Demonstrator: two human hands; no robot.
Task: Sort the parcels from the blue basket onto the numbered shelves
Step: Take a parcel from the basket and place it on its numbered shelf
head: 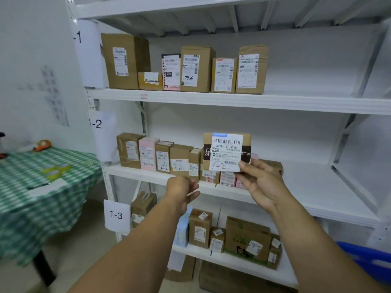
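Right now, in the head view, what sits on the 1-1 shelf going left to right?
tall brown box → small low box → pink-and-black parcel → box marked 7936 → short brown box → crumpled-top brown box

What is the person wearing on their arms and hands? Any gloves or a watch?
Nothing that shows. The left arm and right arm are bare, with no sleeves in view. The left hand and right hand have no gloves, and I see no watch, bracelet or ring.

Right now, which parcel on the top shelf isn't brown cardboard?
The pink-and-black parcel, left of the brown box marked 7936; every other one is brown cardboard.
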